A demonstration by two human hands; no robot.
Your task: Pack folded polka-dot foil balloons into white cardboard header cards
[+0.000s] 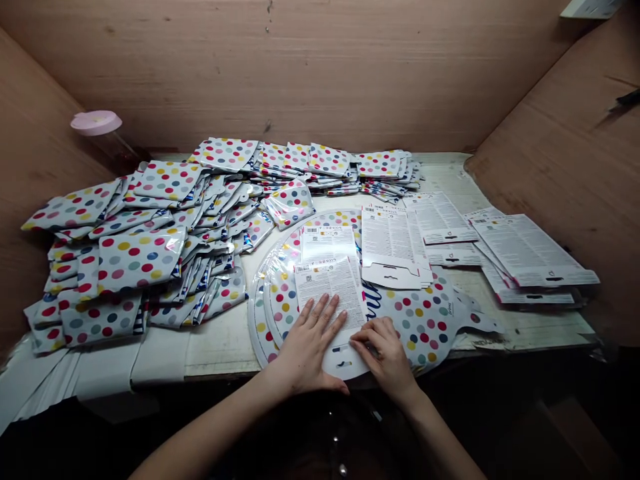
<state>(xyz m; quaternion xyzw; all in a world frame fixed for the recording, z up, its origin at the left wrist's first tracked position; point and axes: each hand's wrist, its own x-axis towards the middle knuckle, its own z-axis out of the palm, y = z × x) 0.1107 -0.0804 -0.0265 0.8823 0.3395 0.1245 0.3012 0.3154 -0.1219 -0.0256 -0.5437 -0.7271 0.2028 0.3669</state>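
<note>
A lidded bottle (97, 123) stands behind heaped polka-dot packs (140, 260) on a worktable (215, 357), left of a worker whose left hand (313, 350) lies spread, palm down, across a printed card (330, 287). The card rests atop round polka-dot sheets (285, 300), near the table's front edge. The right hand (385, 357) curls its fingers at the card's lower right edge, by two small slots; whether they grip it cannot be told. The step in hand looks like work on the card's slotted end, and the next move seems to call for a steady left palm and a fine right-hand touch. Farther right, more cards (530, 250) lie in overlapping stacks.
</note>
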